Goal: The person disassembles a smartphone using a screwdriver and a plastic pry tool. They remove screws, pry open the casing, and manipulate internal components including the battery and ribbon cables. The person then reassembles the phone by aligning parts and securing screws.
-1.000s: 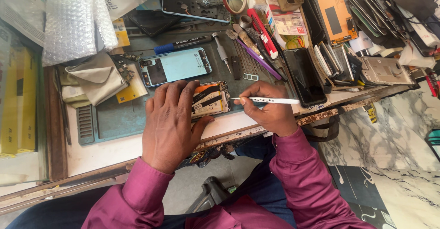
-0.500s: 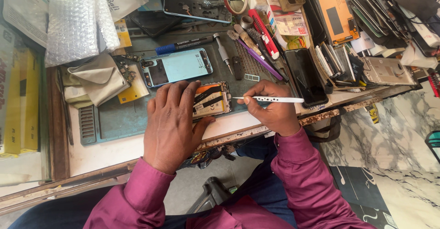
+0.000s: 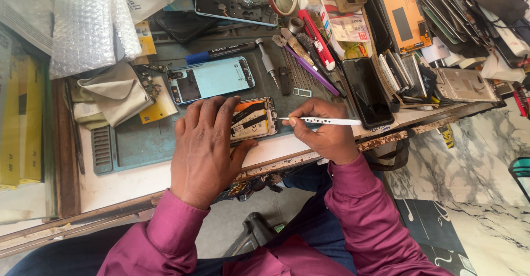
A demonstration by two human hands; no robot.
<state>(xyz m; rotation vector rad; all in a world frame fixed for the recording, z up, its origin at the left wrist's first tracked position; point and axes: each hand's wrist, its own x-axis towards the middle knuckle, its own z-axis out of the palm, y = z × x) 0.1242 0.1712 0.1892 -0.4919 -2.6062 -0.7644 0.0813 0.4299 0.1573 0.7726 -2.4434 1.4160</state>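
Note:
An opened phone with its orange and black insides showing lies on a grey-green work mat. My left hand lies flat over the phone's left part and pins it to the mat. My right hand grips a thin white tool like a pen, its tip pointing left at the phone's right edge. A pale blue phone back cover lies just beyond the opened phone. Both sleeves are magenta.
A black phone lies right of the mat. A blue marker, a screwdriver, red and purple tools, bubble wrap, a beige cloth and yellow boxes crowd the bench. Marble floor lies to the right.
The tool's tip has moved slightly nearer the opened phone's right edge. My left hand stays pressed on the phone.

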